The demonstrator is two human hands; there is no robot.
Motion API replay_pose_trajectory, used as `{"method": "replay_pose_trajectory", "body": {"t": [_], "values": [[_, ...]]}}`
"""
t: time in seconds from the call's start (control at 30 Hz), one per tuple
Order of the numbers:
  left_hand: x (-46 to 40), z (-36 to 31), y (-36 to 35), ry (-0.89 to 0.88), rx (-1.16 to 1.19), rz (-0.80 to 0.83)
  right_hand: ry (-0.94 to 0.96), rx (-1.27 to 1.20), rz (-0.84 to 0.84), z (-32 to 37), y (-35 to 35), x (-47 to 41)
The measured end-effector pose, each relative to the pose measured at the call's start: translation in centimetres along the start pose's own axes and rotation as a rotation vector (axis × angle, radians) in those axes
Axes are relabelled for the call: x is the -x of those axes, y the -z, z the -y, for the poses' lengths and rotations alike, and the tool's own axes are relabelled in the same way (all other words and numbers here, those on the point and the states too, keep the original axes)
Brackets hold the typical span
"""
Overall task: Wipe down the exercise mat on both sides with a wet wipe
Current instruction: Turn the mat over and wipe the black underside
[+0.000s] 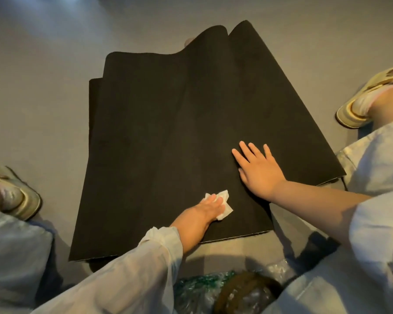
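Pressing the wet wipe [222, 206] under flat left hand [210, 206] fingers, right hand [258, 169] spread on the floppy, folded mat [168, 132], best lifted by its near edge

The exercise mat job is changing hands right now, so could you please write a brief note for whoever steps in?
Left hand: presses the wet wipe onto the exercise mat, near its near edge.
Right hand: flat, fingers spread, steadying the mat.
The black mat lies folded in layers on the grey floor, far end rippled.
Done: wiping of the upper face is under way; how much is covered cannot be told.
Left: finish this face, then flip and wipe the other side.
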State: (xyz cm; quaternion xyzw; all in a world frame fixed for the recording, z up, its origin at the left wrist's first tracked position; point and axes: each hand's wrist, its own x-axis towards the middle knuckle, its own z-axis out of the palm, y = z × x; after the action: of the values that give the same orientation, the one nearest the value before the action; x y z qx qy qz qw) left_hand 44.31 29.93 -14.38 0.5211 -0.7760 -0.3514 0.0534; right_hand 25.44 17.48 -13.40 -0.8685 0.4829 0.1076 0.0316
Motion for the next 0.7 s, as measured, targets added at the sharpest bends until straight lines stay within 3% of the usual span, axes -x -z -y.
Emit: {"method": "replay_pose_trajectory", "body": {"t": [0.13,0.2,0.27,0.37,0.53,0.6,0.7], "values": [[0.7,-1.2,-0.2,0.007,-0.135,0.092,0.402,-0.155,0.016,0.7,1.2,2.7],[0.9,-1.6,0.1,-0.034,-0.119,0.009,0.580,-0.273,0.047,1.2,1.6,4.4],[1.0,-1.9,0.5,-0.064,0.024,-0.144,0.628,-0.394,0.083,1.8,1.6,5.9],[0.5,-2.0,1.3,0.069,0.285,-0.281,0.441,-0.584,0.135,2.8,0.9,7.1],[-2.4,-1.9,4.1,0.140,0.564,-0.412,0.134,-0.810,-0.145,3.5,1.2,4.6],[-3.3,-0.9,5.6,0.189,0.396,-0.447,0.040,-0.757,-0.231,2.8,2.1,2.7],[-3.8,1.2,6.3,0.382,-0.128,-0.135,-0.074,-0.723,-0.314,1.2,4.2,-0.4]]}}
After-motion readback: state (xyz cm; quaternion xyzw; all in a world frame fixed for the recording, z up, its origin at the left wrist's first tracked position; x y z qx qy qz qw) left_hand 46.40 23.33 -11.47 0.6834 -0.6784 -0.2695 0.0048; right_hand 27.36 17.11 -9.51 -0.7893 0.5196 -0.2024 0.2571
